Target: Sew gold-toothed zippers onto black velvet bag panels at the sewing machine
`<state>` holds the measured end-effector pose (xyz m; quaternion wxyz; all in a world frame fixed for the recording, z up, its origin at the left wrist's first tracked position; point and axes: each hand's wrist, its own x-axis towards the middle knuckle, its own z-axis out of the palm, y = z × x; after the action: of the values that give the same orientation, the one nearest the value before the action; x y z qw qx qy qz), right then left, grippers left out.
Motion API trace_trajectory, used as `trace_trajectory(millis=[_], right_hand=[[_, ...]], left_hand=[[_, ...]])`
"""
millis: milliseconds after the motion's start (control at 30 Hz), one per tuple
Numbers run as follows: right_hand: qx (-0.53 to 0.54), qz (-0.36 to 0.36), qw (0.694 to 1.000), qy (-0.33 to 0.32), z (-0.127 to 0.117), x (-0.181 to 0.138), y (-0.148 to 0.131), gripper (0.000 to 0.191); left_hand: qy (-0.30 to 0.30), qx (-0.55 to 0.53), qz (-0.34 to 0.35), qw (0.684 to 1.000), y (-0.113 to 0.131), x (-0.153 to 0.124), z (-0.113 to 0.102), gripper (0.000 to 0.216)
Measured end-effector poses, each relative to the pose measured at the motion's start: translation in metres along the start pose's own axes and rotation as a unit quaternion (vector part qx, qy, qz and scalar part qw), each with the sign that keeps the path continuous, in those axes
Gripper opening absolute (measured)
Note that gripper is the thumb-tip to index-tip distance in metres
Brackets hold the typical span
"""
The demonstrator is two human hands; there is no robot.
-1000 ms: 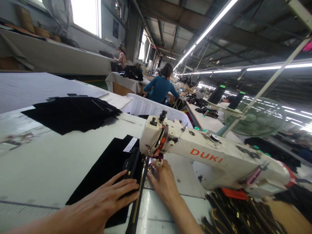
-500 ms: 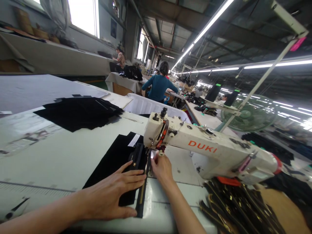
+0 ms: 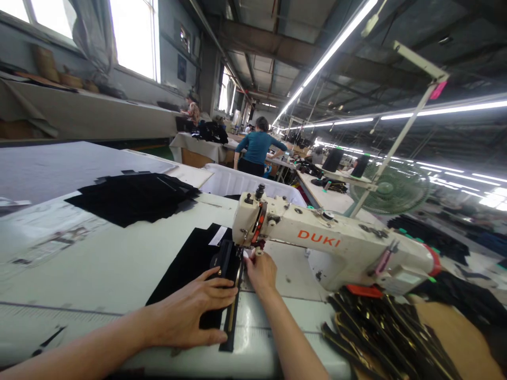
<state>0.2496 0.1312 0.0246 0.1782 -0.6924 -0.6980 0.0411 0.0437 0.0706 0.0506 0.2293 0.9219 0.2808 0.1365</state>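
At six o'clock from the machine head (image 3: 245,221), the zip strip (image 3: 231,324) trails a shorter tail, seemingly feeding in, left hand (image 3: 190,312) spread on the black panel (image 3: 184,264), right hand (image 3: 262,272) curled at five, pinch unclear.

One sewing machine (image 3: 317,232), two thread cones (image 3: 333,159)

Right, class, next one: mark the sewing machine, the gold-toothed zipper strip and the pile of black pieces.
Sewing machine (image 3: 319,238): head view, on the lettered side of its arm.
Zipper strip (image 3: 232,317): head view, on the gold teeth toward its near end.
Pile of black pieces (image 3: 137,199): head view, middle of its top.
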Motion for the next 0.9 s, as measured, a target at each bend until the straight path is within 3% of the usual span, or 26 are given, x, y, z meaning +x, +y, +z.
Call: trace_trajectory(millis=[433, 633, 733, 900], right_hand=[[-0.009, -0.011, 1.000, -0.016, 0.001, 0.003, 0.004, 0.020], [0.020, -0.022, 1.000, 0.008, 0.009, 0.034, 0.000, 0.024], [0.041, -0.074, 0.996, 0.018, 0.000, 0.031, 0.011, 0.019], [0.074, -0.256, 0.964, 0.015, -0.013, -0.009, 0.030, 0.023]], left_hand=[[0.028, -0.003, 0.031, 0.999, -0.003, 0.001, 0.001, 0.059], [0.013, 0.001, 0.034, 0.999, -0.002, 0.001, -0.002, 0.059], [0.008, 0.011, 0.036, 0.999, -0.005, -0.003, -0.002, 0.062], [0.027, 0.043, 0.026, 0.998, -0.008, -0.010, -0.003, 0.060]])
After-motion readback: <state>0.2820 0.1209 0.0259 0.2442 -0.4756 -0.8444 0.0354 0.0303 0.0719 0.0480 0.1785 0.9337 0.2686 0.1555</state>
